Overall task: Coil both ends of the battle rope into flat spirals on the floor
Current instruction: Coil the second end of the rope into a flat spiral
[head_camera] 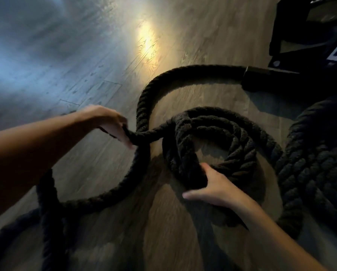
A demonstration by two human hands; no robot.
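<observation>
A thick black battle rope (pixel 144 98) lies in loops on the wooden floor. Part of it forms a loose, stacked coil (pixel 232 130) in the middle. My left hand (pixel 113 124) grips a strand of the rope just left of that coil. My right hand (pixel 212 184) holds the coil's near side, thumb over the bundled strands. A wide slack loop (pixel 109 194) runs from my left hand down under my left forearm toward the lower left. A second, tighter rope coil (pixel 312 165) lies at the right, partly cut off by the frame edge.
Black gym equipment (pixel 304 45) with white lettering stands at the upper right; the rope runs into its base (pixel 261 79). Wooden floor (pixel 85 55) stretches to the left and far side, with a bright light reflection.
</observation>
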